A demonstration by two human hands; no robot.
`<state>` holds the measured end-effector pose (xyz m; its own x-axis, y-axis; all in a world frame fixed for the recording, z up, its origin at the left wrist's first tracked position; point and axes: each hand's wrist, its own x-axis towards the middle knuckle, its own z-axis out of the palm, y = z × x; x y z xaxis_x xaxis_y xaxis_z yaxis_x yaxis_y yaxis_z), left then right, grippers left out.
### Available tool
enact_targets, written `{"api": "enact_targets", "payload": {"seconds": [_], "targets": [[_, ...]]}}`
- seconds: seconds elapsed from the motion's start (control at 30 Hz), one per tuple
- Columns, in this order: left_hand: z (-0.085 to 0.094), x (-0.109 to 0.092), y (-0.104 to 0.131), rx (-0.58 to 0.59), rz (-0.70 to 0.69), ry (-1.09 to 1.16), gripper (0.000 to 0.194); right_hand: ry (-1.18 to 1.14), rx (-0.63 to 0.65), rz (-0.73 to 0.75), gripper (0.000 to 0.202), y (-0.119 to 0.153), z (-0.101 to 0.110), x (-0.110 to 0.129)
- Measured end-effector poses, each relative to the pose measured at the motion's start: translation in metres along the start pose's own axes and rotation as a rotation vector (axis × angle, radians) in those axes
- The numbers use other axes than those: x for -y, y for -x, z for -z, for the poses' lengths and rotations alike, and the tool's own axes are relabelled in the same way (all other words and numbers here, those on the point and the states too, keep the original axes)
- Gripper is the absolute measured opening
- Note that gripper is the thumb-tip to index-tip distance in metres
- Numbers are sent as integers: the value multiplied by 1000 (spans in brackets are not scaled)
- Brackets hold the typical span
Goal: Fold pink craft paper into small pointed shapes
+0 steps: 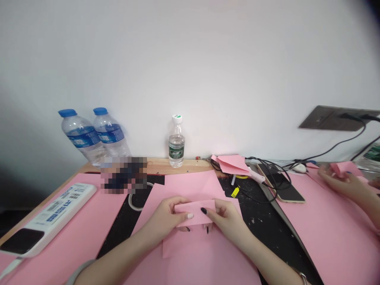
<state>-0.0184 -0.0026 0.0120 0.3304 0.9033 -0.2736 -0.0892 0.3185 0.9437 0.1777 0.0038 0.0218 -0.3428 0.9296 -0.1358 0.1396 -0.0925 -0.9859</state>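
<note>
Between my two hands is a small folded piece of pink paper (194,211), raised over larger pink sheets (204,253). My left hand (172,215) grips its left end, thumb on the front face and fingers behind. The right end is pinched by my right hand (224,217), with a dark-nailed thumb pressed on the front. Some fingertips show below the paper's lower edge. The sheets underneath overlap one another and lie on a black mat (252,229).
Two blue-capped bottles (109,132) and a smaller bottle (176,144) stand by the wall. A white power strip (59,213) lies left. Right are folded pink paper (233,163), cables, and a phone (282,184). Another person's hand (341,178) holds pink paper at far right.
</note>
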Motion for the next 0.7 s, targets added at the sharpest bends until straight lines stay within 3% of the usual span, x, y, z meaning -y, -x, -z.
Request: {"api": "enact_targets", "payload": {"seconds": [0.13,0.23,0.43,0.7], "targets": [[-3,-6,3,-30,-171,-253,13,47,-10,-20,28,2,-7,-7],[-6,-8,5,-36,-241,-364,13,87,-7,1,31,3,-8,-10],[-5,-6,3,-102,-224,-443,27,97,27,16,35,5,-9,-9],[5,-9,0,-114,-213,-443,25,77,-15,47,35,4,-3,2]]}}
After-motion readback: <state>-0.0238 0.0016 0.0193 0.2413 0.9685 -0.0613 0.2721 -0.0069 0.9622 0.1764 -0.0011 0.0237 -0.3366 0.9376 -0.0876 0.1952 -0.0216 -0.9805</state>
